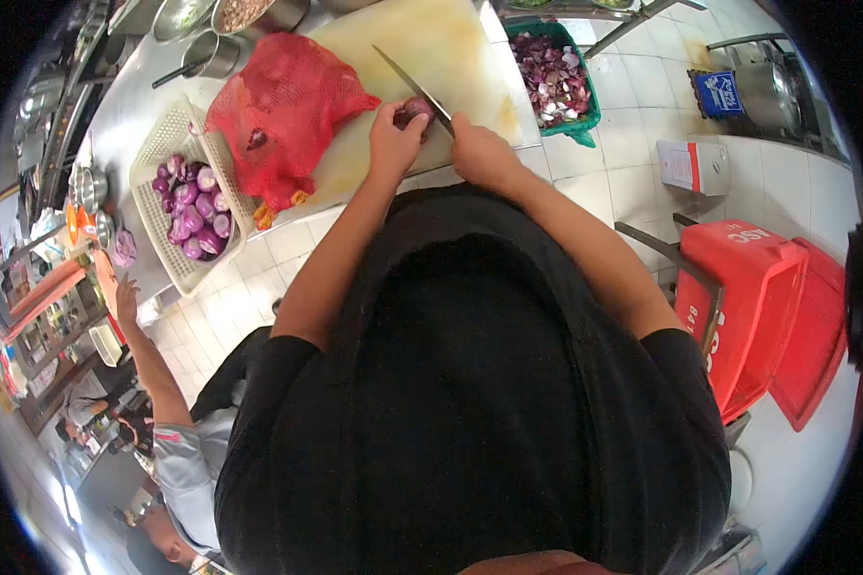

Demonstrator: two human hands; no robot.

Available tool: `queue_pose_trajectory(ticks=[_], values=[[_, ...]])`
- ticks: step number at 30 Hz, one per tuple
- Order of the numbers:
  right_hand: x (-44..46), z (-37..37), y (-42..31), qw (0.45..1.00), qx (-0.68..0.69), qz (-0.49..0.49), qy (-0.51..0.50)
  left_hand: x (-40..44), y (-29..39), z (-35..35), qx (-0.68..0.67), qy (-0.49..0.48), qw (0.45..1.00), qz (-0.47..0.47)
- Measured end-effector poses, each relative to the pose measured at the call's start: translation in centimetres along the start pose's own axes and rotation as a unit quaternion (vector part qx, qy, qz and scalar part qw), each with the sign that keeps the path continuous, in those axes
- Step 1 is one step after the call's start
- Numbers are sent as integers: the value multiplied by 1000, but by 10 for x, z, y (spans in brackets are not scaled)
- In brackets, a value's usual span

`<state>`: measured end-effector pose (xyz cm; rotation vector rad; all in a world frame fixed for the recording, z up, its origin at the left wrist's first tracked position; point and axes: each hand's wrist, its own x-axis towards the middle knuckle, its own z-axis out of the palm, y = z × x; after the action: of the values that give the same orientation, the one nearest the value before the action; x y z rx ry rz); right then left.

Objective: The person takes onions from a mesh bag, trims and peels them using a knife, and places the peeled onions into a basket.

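My left hand [394, 142] is closed around a red onion [413, 111] near the front edge of the white cutting board [451, 38]. In my right hand [481, 153] is a kitchen knife [405, 78], its blade pointing up and left across the board, beside or against the onion; contact is hard to tell. Left of my hands, a red mesh bag [283, 115] lies partly on the board. Beyond it stands a cream plastic basket [195, 278] holding several peeled red onions [194, 211].
A green-lined crate [585, 125] of onion skins stands right of the board. Metal pots [211, 55] sit at the back left. A red bin [738, 307] with its lid hanging open is at the right. At left, a co-worker's arm [149, 355] reaches toward the counter.
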<state>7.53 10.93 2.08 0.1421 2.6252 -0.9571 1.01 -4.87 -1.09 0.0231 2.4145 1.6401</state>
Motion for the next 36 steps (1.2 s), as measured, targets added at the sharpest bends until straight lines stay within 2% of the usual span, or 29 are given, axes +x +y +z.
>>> queue_pose_trajectory(ticks=[1, 2, 5, 8, 11, 14, 17, 20, 22, 26, 29, 36], values=[[3, 0, 0, 1000, 3, 4, 5, 2, -3, -1, -24, 0, 1000, -6], [2, 0, 1, 1000, 10, 10, 7, 9, -21, -1, -111, -26, 992, -54], [-2, -9, 0, 999, -14, 27, -17, 0, -4, -8, -18, -2, 999, -27], [-7, -12, 9, 999, -31, 15, -12, -2, -10, -13, 142, 73, 980, 121], [-7, -12, 13, 999, -33, 1, -4, -4, -2, -23, 303, 46, 896, 322], [-5, -13, 13, 1000, -28, -2, 1, -10, 8, -22, 351, -49, 853, 384], [1, -13, 20, 1000, -3, 0, -18, -3, 2, -20, 284, -13, 906, 313], [-2, -13, 22, 1000, 8, 15, -19, 12, -2, -25, 241, 25, 952, 189], [-6, -16, 21, 1000, -3, 24, -6, 25, -14, -26, 151, 35, 977, 146], [-17, -29, 11, 999, -30, 27, 2, 28, -24, -19, 10, 7, 1000, -15], [-27, -31, 11, 999, -13, -32, 21, 8, 8, -10, -23, 22, 996, -88], [-42, -48, -6, 997, -59, -39, -22, 12, -2, -3, -57, 12, 993, -101]])
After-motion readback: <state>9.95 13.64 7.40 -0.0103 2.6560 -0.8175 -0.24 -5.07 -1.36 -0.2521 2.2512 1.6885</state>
